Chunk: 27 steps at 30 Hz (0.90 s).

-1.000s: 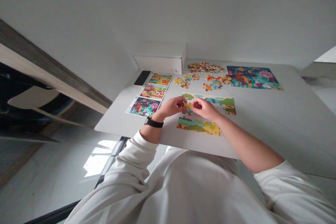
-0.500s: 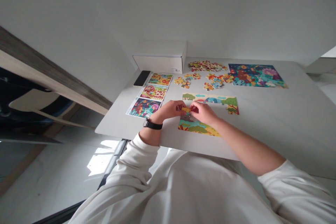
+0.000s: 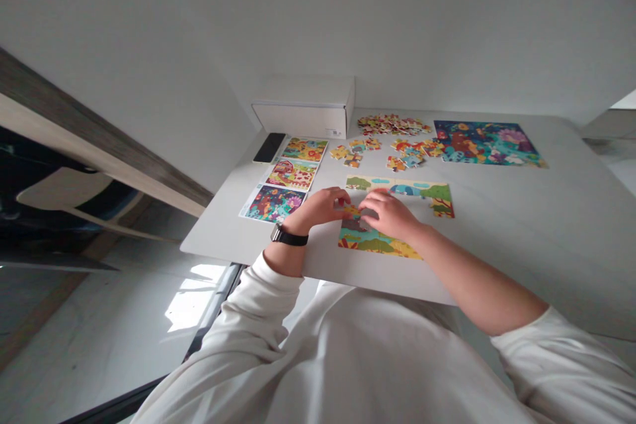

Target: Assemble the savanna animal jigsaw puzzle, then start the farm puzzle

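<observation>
My left hand [image 3: 322,204], with a black watch [image 3: 289,236] on its wrist, is curled at the left end of a small yellow-orange puzzle piece [image 3: 352,211]. My right hand [image 3: 390,213] presses closed fingers down on the same piece from the right. The piece lies at the upper left corner of the lower strip of a partly built puzzle [image 3: 378,245] on the white table [image 3: 521,232]. The puzzle's upper strip [image 3: 397,187], with trees and blue shapes, lies just beyond my hands.
Loose puzzle pieces [image 3: 407,152] are scattered further back, with a denser heap [image 3: 390,124] behind them. A finished colourful puzzle [image 3: 487,142] lies at the back right. Three picture cards [image 3: 291,173], a black phone [image 3: 269,147] and a white box [image 3: 303,116] sit at the left.
Both hands have lowered the piece from above the table down onto the upper left corner of the lower puzzle strip. The right hand's fingers have flattened over it.
</observation>
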Motion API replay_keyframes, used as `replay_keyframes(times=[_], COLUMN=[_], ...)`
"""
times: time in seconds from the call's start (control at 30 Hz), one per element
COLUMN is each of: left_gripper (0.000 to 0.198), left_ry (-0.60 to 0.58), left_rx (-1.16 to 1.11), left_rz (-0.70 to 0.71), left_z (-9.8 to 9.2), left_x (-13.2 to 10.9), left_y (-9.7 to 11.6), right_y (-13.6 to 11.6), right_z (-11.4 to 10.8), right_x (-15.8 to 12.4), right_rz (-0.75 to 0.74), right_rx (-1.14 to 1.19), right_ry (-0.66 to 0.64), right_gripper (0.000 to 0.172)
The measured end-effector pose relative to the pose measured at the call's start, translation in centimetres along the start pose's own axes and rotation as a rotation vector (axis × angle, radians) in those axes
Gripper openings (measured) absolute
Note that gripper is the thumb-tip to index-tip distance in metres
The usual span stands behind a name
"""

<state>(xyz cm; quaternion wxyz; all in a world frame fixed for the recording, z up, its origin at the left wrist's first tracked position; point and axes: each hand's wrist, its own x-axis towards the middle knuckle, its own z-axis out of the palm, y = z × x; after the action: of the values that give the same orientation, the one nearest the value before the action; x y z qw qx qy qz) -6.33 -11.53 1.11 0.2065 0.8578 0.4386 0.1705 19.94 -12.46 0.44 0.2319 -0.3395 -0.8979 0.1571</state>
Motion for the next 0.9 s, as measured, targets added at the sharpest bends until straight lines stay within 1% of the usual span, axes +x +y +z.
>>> replay_keyframes(times=[0.07,0.13,0.2,0.3,0.5,0.6,0.77,0.9], left_gripper=[0.031,0.033,0.033,0.032,0.029,0.031,0.035,0.03], left_ry=[-0.035,-0.071,-0.089,-0.086,-0.07,-0.063,-0.085,-0.117], left_rx=[-0.012,-0.004,0.017,0.047,0.059,0.068,0.091,0.107], left_rz=[0.018,0.031,0.035,0.033,0.035,0.044,0.046,0.055], left_z=[-0.2,-0.3,-0.4,-0.4,-0.5,-0.6,-0.6,-1.1], left_x=[0.0,-0.1,-0.2,-0.3,-0.4,-0.2,0.3,1.2], left_y=[0.1,0.2,0.4,0.6,0.5,0.1,-0.6,-0.7], right_y=[0.1,0.1,0.0,-0.3,-0.6,-0.6,-0.8,-0.8], right_z=[-0.4,-0.6,-0.7,-0.9,-0.8,-0.6,-0.4,-0.1], right_x=[-0.2,-0.4,-0.5,-0.6,-0.6,-0.5,-0.5,-0.6], right_rz=[-0.096,-0.158,-0.176,-0.167,-0.133,-0.128,-0.12,-0.116], right_rx=[0.017,0.008,-0.018,-0.054,-0.092,-0.096,-0.106,-0.105], right_ry=[-0.073,-0.145,-0.191,-0.224,-0.235,-0.228,-0.213,-0.195], right_gripper=[0.015,0.017,0.021,0.024,0.031,0.033,0.03,0.029])
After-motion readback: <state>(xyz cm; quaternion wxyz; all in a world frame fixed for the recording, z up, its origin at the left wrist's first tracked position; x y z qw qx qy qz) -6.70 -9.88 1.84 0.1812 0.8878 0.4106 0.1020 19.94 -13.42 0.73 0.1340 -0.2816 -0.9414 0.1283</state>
